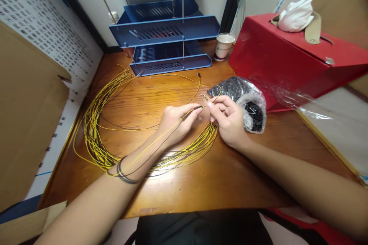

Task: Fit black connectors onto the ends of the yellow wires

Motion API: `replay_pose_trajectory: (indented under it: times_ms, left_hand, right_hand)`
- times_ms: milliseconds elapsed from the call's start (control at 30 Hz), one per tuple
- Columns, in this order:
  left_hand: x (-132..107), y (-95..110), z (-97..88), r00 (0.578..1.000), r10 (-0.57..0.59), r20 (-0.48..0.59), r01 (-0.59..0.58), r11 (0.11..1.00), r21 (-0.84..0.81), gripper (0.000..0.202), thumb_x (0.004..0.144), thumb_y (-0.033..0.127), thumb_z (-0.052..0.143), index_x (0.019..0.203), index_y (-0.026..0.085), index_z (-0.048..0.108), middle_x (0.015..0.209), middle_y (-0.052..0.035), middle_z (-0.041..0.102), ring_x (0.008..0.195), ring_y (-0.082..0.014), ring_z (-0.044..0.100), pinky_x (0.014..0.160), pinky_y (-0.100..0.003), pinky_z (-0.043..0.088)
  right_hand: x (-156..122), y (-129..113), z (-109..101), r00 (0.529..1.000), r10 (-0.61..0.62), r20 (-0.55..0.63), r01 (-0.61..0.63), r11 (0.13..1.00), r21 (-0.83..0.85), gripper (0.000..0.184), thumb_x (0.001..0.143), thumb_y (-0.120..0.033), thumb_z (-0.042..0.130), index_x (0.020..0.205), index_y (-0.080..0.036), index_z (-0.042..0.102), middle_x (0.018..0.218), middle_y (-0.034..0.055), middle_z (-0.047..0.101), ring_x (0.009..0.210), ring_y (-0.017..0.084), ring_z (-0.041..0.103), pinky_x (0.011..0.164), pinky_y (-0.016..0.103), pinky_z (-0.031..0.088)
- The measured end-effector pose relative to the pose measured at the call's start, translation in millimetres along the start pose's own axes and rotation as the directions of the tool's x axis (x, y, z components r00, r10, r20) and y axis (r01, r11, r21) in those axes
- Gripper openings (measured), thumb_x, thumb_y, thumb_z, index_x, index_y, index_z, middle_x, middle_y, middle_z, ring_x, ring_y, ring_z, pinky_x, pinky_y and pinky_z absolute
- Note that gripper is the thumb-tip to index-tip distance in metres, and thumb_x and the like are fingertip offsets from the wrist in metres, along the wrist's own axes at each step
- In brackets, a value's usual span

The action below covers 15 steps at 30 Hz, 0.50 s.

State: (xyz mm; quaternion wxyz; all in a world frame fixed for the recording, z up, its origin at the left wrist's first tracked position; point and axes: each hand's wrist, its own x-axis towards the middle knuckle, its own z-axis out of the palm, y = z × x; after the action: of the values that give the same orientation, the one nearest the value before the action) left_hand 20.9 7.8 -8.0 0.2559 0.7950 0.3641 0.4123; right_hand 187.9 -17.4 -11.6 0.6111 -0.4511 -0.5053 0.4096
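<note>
My left hand (178,122) is closed, pinching a small black plastic piece (198,107) between thumb and fingertips. Yellow and black wires trail from this hand back over my wrist. Just to the right, the fingers of my right hand (230,118) pinch a thin yellow wire (220,91) close to the black piece. A large loose coil of yellow and black wires (94,138) lies on the table, running behind my left forearm and beneath both hands. Another wire end with a black connector (198,74) rests beyond them. The exact contact between wire and piece is too small to tell.
A clear plastic bag of small black parts (234,88) lies beside my right hand. Behind stand blue letter trays (169,65), a paper cup (223,48) and a red box (276,61) with tissue on top. Cardboard (28,115) borders the wooden table (172,199) on the left.
</note>
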Motion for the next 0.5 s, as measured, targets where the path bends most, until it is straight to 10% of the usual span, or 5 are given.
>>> replay_pose_trajectory:
  times_ms: [500]
  left_hand:
    - [-0.5, -1.1, 0.2, 1.0, 0.018, -0.003, -0.018, 1.0, -0.006, 0.021, 0.096, 0.022, 0.062, 0.104, 0.014, 0.079, 0.08, -0.0029, 0.081, 0.067, -0.0133, 0.076, 0.068, -0.02, 0.056]
  right_hand:
    - [-0.6, 1.0, -1.3, 0.999, -0.013, 0.036, 0.015, 0.999, -0.041, 0.026, 0.085, -0.04, 0.075, 0.085, -0.019, 0.061, 0.05, -0.0072, 0.054, 0.044, 0.007, 0.046, 0.044, 0.02, 0.033]
